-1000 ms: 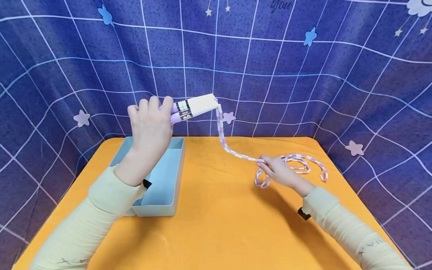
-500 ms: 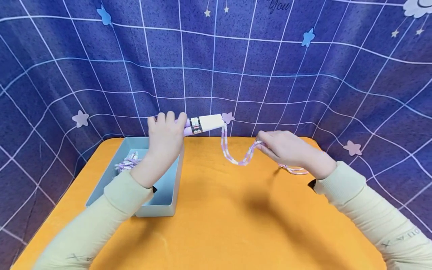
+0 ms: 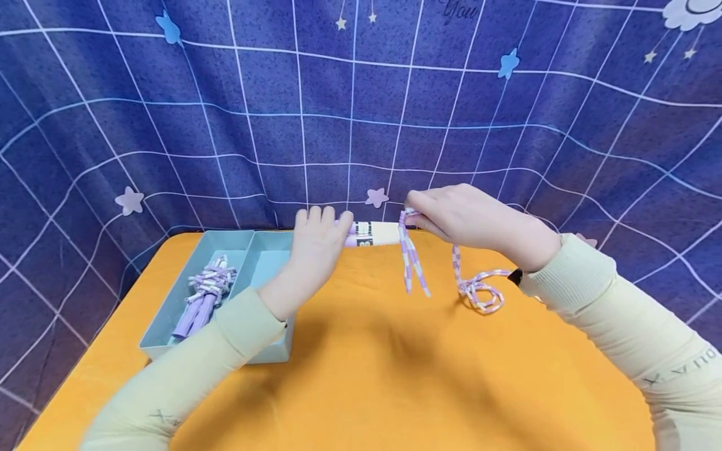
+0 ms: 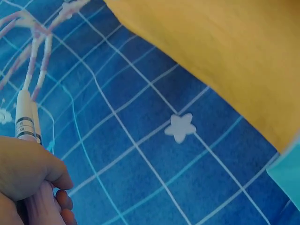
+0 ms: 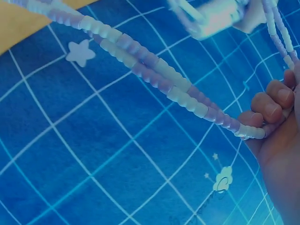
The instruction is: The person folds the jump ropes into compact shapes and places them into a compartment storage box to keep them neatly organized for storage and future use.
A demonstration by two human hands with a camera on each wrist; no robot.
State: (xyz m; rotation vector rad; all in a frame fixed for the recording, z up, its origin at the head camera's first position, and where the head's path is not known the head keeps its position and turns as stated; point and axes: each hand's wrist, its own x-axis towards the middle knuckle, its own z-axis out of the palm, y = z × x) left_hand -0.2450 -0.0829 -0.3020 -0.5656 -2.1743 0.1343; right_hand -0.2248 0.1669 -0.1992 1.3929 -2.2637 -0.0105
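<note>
My left hand (image 3: 318,247) grips the purple handles of a beaded jump rope, side by side. Their white ends (image 3: 385,233) point right in the head view; in the left wrist view the handles (image 4: 24,110) rise out of the fist. My right hand (image 3: 457,216) pinches the doubled rope just beyond the handle ends. White and purple beaded strands (image 3: 414,263) hang below these fingers, and more rope (image 3: 482,294) drops to the table in a loose coil. In the right wrist view the doubled strands (image 5: 164,77) run out from the curled fingers.
A light blue divided box (image 3: 197,244) stands at the left of the orange table (image 3: 361,376). Its left compartment holds another bundled beaded rope with purple handles (image 3: 197,313). My left forearm crosses over the box's front. A blue grid curtain (image 3: 361,113) rises behind the table.
The left hand has come down and right with the handles. The right hand has lifted the rope off the table and moved up toward the handle ends, doubling the rope.
</note>
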